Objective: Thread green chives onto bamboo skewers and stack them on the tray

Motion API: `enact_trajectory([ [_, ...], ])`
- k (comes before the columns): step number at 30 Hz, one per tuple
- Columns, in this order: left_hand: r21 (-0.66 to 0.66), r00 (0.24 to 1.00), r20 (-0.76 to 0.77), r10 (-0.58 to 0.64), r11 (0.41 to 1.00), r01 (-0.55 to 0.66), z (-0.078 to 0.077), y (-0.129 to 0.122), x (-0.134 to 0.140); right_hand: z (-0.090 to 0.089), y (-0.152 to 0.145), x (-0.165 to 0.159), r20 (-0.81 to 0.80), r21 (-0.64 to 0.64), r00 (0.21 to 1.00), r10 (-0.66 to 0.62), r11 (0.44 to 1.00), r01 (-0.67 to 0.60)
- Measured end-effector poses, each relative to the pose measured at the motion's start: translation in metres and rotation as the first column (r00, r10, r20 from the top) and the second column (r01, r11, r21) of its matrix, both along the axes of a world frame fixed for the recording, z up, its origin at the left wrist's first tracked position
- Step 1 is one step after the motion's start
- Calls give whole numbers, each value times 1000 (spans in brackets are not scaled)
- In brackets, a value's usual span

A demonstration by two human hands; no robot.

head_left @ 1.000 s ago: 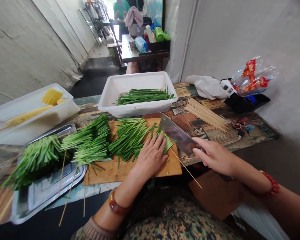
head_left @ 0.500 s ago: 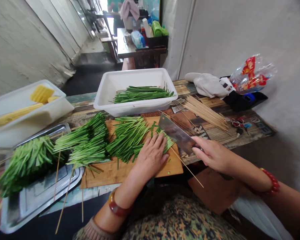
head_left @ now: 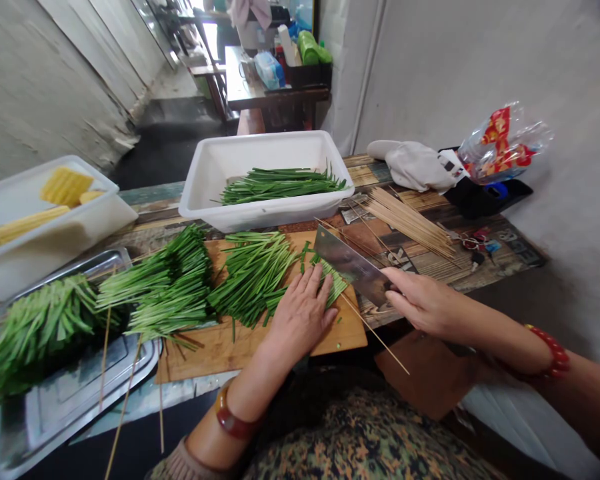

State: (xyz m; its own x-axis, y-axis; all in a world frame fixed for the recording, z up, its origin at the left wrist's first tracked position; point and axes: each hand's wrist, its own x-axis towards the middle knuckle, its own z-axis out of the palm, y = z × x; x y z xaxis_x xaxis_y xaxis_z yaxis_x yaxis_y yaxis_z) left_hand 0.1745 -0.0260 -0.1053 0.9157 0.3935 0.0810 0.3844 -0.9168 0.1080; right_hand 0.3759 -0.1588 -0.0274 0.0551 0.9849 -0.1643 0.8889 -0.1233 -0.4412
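Observation:
My right hand [head_left: 420, 297] grips a cleaver [head_left: 350, 263] by its handle, the broad blade tilted over the right end of the wooden cutting board [head_left: 205, 357]. Flat on a skewered bunch of garlic chives [head_left: 336, 285] lies my left hand [head_left: 305, 307], fingers stretched out, close to the blade. A thin bamboo skewer [head_left: 380, 340] sticks out of that bunch toward me. Left of my hand, loose cut chives [head_left: 255, 273] are piled on the board. Skewered chive bunches [head_left: 173, 280] lie further left, and more chives [head_left: 50, 320] rest on a metal tray [head_left: 80, 400].
Behind the board stands a white tub [head_left: 265, 217] holding long chives. Another white tub [head_left: 105, 213] with yellow corn-like pieces is at left. Bamboo skewers [head_left: 410, 223], keys [head_left: 475, 247], a pale cap [head_left: 415, 163] and a plastic bag [head_left: 505, 147] lie at right.
The view has shifted slightly, so the tubs and tray appear a little further left. Both hands and the cleaver keep nearly the same place over the board.

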Motion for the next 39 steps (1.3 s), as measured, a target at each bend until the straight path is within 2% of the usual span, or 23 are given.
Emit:
enact_trajectory([
  [12, -12, 1000, 27, -11, 1000, 11, 0, 1, -1, -9, 1, -3, 6, 27, 999, 31, 999, -32],
  [22, -19, 1000, 12, -14, 1000, 15, 0, 2, 0, -10, 3, -4, 17, -37, 999, 46, 998, -46],
  [29, -27, 1000, 12, -25, 999, 25, 1, 2, 0, -12, 2, -3, 115, 11, 982, 150, 988, -152],
  [36, -28, 999, 17, -40, 999, 40, 0, 3, 0, -5, 21, -19, 108, -181, 993, 45, 983, -25],
  [39, -9, 999, 21, -31, 999, 31, 1, 3, 0, 0, 22, -24, 136, -207, 990, 32, 978, -4],
])
